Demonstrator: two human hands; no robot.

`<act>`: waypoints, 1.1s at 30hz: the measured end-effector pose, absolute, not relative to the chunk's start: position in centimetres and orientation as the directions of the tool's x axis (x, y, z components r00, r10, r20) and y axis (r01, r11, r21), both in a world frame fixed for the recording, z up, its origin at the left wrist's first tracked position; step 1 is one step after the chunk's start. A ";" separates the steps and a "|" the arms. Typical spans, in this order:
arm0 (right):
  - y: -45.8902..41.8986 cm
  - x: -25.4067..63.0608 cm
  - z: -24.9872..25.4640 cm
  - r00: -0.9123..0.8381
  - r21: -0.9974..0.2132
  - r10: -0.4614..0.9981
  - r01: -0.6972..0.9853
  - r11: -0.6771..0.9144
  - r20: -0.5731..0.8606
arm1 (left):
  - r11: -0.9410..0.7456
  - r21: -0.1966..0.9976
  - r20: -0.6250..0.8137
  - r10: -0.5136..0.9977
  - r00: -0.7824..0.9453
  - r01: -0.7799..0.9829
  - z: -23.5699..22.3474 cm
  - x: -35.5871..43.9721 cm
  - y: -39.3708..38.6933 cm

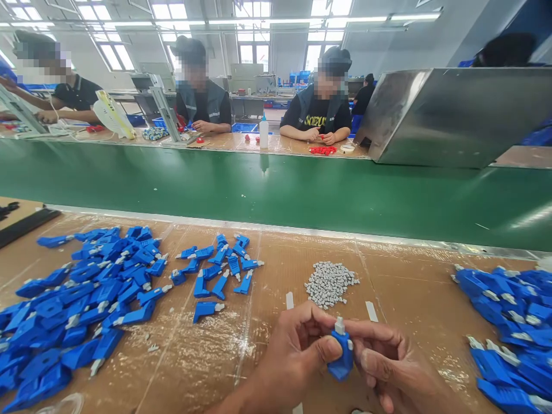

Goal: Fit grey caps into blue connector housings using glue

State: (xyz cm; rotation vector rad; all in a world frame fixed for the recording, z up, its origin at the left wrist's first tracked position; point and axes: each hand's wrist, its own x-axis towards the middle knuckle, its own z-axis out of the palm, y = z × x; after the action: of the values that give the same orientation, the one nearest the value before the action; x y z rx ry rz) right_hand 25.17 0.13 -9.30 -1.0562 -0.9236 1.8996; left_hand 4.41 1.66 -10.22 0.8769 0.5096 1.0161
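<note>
My left hand (293, 351) and my right hand (388, 365) meet low in the middle of the view, both pinched round one blue plastic part (342, 356). A small grey piece (340, 326) sticks up from the top of that part. Just beyond my fingers lies a heap of small grey pieces (330, 283) on the brown bench top (267, 345).
A big pile of blue parts (81, 299) covers the left of the bench, a smaller scatter (219, 270) sits mid-left, another pile (513, 333) lies at the right. A green conveyor belt (276, 190) runs across behind. Three people work at the far side beside a metal chute (452, 115).
</note>
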 end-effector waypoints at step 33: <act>-0.6 23.5 -8.8 -0.320 -0.754 0.900 -0.499 -0.427 -0.298 | 0.130 0.794 0.113 0.928 0.356 -0.593 -12.2 6.7 -0.2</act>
State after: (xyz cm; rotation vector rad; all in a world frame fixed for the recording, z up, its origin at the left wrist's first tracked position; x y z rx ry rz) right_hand 23.50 -0.58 -8.78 -0.8901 -0.6833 1.8810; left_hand 6.74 -0.20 -12.20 0.8758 0.4660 1.1640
